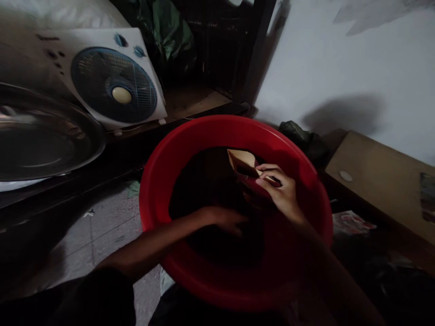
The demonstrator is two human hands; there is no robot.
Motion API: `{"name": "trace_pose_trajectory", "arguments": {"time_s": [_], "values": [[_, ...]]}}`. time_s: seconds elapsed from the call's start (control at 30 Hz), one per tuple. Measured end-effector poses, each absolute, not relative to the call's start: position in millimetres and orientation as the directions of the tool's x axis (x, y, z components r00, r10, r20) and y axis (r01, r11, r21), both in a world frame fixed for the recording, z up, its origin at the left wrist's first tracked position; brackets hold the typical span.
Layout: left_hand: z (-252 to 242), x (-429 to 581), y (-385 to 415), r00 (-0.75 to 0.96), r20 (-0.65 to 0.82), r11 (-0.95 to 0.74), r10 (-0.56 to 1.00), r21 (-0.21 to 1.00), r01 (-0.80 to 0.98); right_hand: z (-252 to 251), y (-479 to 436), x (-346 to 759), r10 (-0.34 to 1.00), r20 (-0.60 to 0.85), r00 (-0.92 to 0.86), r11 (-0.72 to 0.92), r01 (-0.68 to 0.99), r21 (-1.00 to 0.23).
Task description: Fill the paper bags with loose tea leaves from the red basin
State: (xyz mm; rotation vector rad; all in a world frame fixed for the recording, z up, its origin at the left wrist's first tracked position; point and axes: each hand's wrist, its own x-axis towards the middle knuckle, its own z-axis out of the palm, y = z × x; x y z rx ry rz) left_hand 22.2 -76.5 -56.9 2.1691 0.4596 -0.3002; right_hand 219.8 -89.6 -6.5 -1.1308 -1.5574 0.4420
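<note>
A large red plastic basin (152, 181) has dark loose contents (200, 181) in it; shadow hides what they are. My right hand (280, 188) pinches the side of a small paper bag (243, 158), with its tan inside showing and its mouth open. The bag is tilted over the basin's right half, and its outside looks reddish. Down in the basin, my left hand (226, 220) reaches over the dark contents with its fingers stretched out and apart. Its fingertips fade into shadow, so whether they touch the contents is unclear.
On a dark ledge at left stand a white box fan (113, 83) and a wide metal bowl (47, 145). A green plastic sack (170, 36) lies behind. To the right are a tan board (384, 181) and a white wall (356, 68). Tiled floor (105, 226) shows at left.
</note>
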Motion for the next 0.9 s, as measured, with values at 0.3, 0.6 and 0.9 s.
{"name": "trace_pose_trajectory", "arguments": {"time_s": [0.3, 0.6, 0.9], "values": [[5, -15, -18, 0.520, 0.295, -0.503, 0.802, 0.803, 0.319, 0, -92, 212, 0.802, 0.583, -0.131, 0.576, 0.426, -0.698], [1, -20, -15, 0.721, 0.383, -0.816, 0.578, 0.303, 0.493, -1, -97, 193, 0.742, 0.618, -0.260, 0.668, 0.368, -0.647], [-3, -10, -13, 0.806, 0.419, -0.850, 0.419, 0.494, 0.186, -3, -96, 197, 0.758, 0.606, -0.241, 0.650, 0.350, -0.675]]}}
